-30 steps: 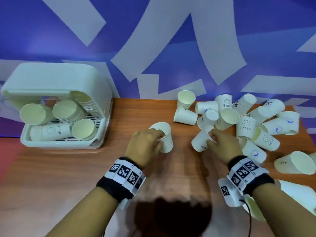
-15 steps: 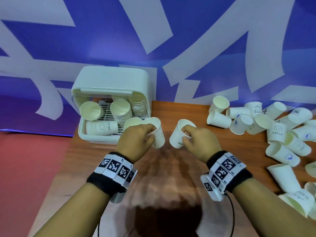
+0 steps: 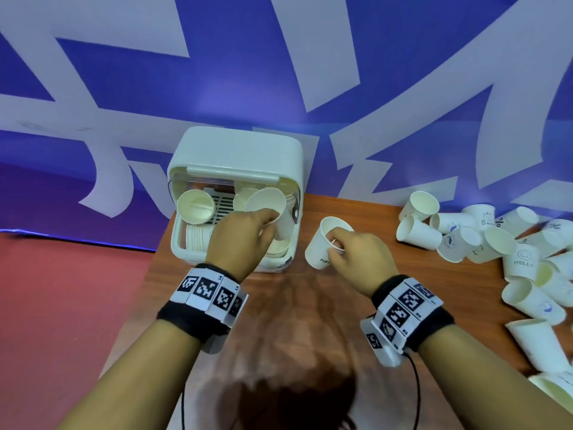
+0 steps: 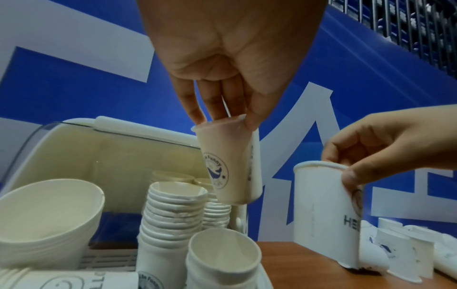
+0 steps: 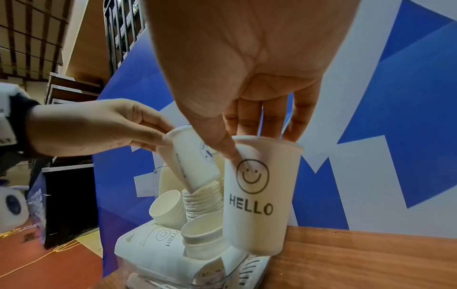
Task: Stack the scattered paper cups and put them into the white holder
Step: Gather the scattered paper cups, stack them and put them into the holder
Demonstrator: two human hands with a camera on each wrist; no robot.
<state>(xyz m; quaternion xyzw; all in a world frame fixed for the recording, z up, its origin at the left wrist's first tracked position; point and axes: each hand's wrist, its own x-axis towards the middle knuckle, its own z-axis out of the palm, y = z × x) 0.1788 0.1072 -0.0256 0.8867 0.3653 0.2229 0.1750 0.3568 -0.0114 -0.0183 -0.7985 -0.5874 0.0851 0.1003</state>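
The white holder [image 3: 238,150] stands at the table's back left with its lid raised and several stacks of paper cups [image 4: 173,207] inside. My left hand [image 3: 245,234] pinches the rim of a whale-logo cup [image 4: 227,164] and holds it tilted above a stack in the holder. To the right, my right hand [image 3: 353,252] pinches the rim of a HELLO smiley cup [image 5: 259,195], thumb outside and fingers inside, just off the wooden table [image 3: 310,305] beside the holder. Scattered cups [image 3: 483,240] lie in a heap at the right.
A blue and white patterned wall [image 3: 310,72] backs the table. Red floor [image 3: 62,305] lies beyond the table's left edge. More loose cups [image 3: 539,339] lie along the right edge. Bare wood shows between the holder and the heap.
Both hands carried their cups left from the heap. The left hand's cup went from beside the holder's front to over the stacks inside; the right hand's cup now hangs just right of the holder.
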